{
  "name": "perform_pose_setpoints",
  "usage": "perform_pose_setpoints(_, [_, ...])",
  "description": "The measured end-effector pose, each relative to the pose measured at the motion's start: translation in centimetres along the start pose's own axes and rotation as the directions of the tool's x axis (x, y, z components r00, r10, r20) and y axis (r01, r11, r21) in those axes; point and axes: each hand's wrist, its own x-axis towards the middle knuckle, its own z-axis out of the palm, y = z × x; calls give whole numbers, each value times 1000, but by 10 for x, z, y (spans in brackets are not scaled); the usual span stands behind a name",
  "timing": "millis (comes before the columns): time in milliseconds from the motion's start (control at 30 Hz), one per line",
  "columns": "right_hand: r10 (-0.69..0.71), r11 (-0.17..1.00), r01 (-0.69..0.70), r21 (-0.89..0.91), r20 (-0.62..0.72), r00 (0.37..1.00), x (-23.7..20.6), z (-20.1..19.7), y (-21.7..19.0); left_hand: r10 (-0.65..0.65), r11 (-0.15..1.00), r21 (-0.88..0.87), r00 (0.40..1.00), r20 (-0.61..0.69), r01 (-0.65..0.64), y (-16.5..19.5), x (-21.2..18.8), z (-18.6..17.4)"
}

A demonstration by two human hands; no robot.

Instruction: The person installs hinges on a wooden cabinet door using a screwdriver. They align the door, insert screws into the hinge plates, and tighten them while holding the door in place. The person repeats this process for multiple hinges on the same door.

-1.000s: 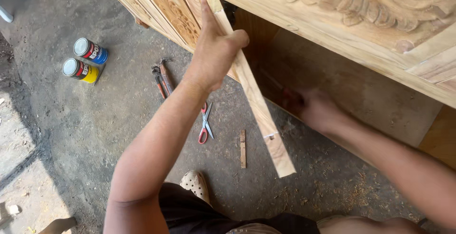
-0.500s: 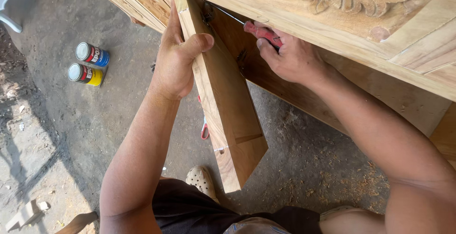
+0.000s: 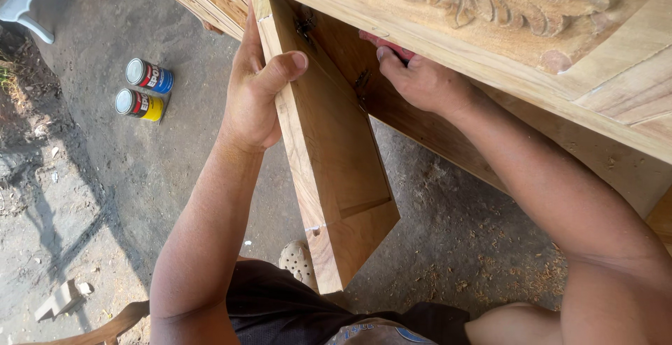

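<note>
head view: the left hand (image 3: 255,93) grips the upper edge of a wooden door panel (image 3: 329,156), fingers behind the edge and the thumb pressed flat on the panel's face, so the hand is closed firmly on the wood. the panel hangs open from a large carved wooden cabinet (image 3: 490,16) and slants down toward the person's lap, its lower corner ending just above the dark shorts (image 3: 280,310). a recessed rectangle shows on the panel's inner face.

the right hand (image 3: 423,82) reaches under the cabinet's carved front rail, near the top of the panel, and is curled around a red-handled tool (image 3: 385,44). only a short strip of the red handle shows between the fingers and the rail; the tool's tip is hidden, so its kind cannot be told. 2 dark metal hinges (image 3: 362,82) sit on the inner frame, 1 near the panel's top corner and 1 just left of the right hand.

on the concrete floor (image 3: 105,177), well to the left of the left hand, lie 2 small tins (image 3: 143,89) side by side, touching, 1 with a blue label and 1 with a yellow label. a pale sandal (image 3: 297,261) peeks out beside the panel's lower edge. wood shavings are scattered on the floor under the right forearm. a small offcut of wood (image 3: 63,299) lies at the lower left.
</note>
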Motion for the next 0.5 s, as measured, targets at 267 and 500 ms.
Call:
perform_pose_setpoints(267, [-26, 977, 20, 212, 29, 999, 10, 11, 21, 48, 997, 54, 999, 4, -48, -1, 3, -2])
perform_pose_setpoints(500, [-18, 956, 46, -290, 98, 995, 7, 33, 28, 26, 990, 140, 998, -50, -18, 6, 5, -1])
